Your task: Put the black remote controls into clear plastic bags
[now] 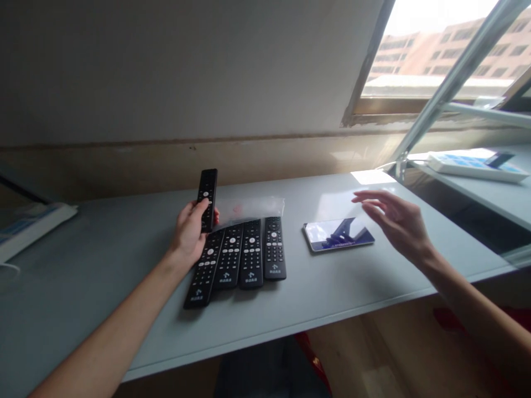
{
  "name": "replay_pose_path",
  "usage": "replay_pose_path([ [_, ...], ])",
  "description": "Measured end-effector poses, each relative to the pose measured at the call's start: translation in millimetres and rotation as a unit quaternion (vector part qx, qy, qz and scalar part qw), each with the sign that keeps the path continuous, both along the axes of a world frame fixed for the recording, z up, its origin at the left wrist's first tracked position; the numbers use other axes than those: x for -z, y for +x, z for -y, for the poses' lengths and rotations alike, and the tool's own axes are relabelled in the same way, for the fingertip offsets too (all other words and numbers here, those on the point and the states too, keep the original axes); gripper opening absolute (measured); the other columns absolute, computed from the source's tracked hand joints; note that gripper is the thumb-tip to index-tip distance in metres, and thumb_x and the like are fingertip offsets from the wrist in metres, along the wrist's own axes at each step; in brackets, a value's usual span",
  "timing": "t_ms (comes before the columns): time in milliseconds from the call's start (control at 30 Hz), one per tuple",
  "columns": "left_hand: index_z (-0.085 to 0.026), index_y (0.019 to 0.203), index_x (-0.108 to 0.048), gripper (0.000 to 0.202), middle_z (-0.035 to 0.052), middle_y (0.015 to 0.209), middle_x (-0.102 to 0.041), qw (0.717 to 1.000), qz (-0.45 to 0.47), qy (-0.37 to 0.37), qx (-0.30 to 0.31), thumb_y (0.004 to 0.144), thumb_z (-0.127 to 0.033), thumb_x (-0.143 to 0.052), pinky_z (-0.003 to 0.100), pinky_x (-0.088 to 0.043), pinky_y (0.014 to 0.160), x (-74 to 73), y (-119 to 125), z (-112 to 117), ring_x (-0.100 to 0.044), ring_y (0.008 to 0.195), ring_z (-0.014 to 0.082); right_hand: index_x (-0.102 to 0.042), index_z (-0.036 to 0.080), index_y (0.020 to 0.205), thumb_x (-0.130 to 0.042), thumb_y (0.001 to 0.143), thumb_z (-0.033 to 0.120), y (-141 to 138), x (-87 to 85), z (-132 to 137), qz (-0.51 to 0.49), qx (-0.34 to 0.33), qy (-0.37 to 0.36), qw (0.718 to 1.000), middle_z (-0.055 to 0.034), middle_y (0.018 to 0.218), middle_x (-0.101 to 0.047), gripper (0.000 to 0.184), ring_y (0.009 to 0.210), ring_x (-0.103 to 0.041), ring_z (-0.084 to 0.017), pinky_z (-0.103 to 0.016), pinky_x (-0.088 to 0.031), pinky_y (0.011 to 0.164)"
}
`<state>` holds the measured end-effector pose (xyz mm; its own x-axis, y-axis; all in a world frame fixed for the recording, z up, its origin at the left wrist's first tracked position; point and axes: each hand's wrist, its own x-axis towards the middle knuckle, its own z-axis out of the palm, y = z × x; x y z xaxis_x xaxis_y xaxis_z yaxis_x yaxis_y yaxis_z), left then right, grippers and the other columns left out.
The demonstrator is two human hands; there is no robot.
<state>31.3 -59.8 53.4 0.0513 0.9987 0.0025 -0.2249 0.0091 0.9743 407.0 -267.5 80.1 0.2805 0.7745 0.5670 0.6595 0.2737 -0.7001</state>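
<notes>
I am gripping a black remote (207,198) in my left hand (189,232), fingers wrapped around its lower half and my thumb lying across the buttons near a pale round key. The remote is standing almost upright, its top end rising clear of my fist, above the grey table (103,260). It is a long, slim slab of matte black plastic with rounded corners.

My right hand (392,221) is hovering wide open, fingers spread and slightly curled, holding nothing and touching nothing. It is hanging just to the right of a phone (338,234), which is lying flat on the table with its glossy glass face turned up and mirroring the window frame.

Just below and to the right of my left hand, four more remotes (240,257) are lying side by side, face up, edges touching or nearly so, the leftmost one slanted and reaching closest to the table's front edge. They are the same matte black bars with rows of small keys and a pale round button near the top. Behind them a clear plastic bag (251,209) is lying flat and crinkled, thin and shiny. The tabletop is looking smooth and faintly reflective, with bright light falling on its far right part.
</notes>
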Motion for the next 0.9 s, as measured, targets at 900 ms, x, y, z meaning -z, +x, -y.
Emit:
replay_pose_path([
  [900,-0.023,0.108,-0.064,0.026,0.0038,0.101,-0.075,0.925,-0.247,0.182,0.225,0.096,-0.045,-0.071,0.028,-0.054,0.082,-22.7,2.9,39.9,-0.073,0.094,0.022,-0.064,0.022,0.104,-0.05,0.109,0.053,-202.0,18.2,-111.5,-0.219,-0.23,-0.123,0.94,-0.0035,0.101,-0.069,0.034,0.087,-0.058,-0.02,-0.036,-0.049,0.082],
])
